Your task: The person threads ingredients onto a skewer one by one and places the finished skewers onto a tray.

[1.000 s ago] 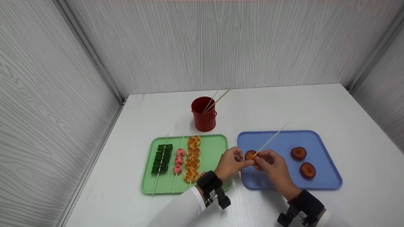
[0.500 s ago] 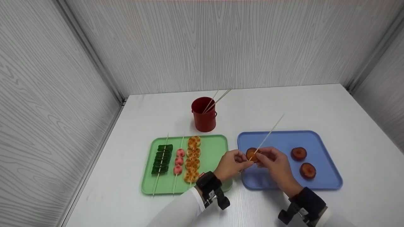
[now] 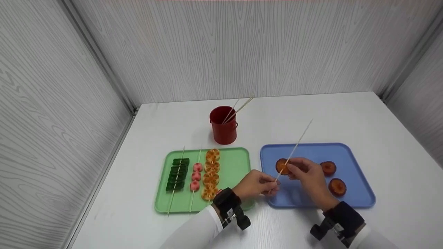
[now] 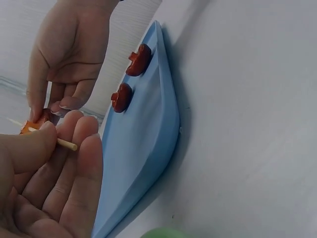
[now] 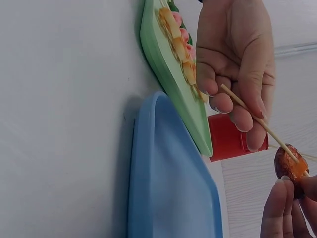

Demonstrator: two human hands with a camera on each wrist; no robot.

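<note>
A thin wooden skewer [image 3: 300,140] runs through a brown mushroom [image 3: 281,166], held up over the left part of the blue tray [image 3: 294,147]. My left hand [image 3: 255,185] pinches the skewer's lower end between thumb and fingers; the blunt tip sticks out past them in the left wrist view. With thumb and fingertips, my right hand [image 3: 310,178] grips the mushroom, whose orange underside [image 5: 299,167] shows in the right wrist view. Above it, a long bare length of skewer slants up to the right. Two more mushrooms, one at the back [image 3: 328,168] and one nearer [image 3: 337,187], lie on the tray's right side.
At the left, a green tray [image 3: 235,162] carries skewers of dark green pieces [image 3: 178,174], pink pieces [image 3: 196,176] and lotus root slices [image 3: 210,178]. Behind it stands a red bucket [image 3: 224,133] with several bare skewers [image 3: 238,110]. Walls enclose the table's back and sides.
The mushroom and my right hand have shifted right. My left hand has moved down off the mushroom to the skewer's lower end, and a stretch of skewer now shows between the hands.
</note>
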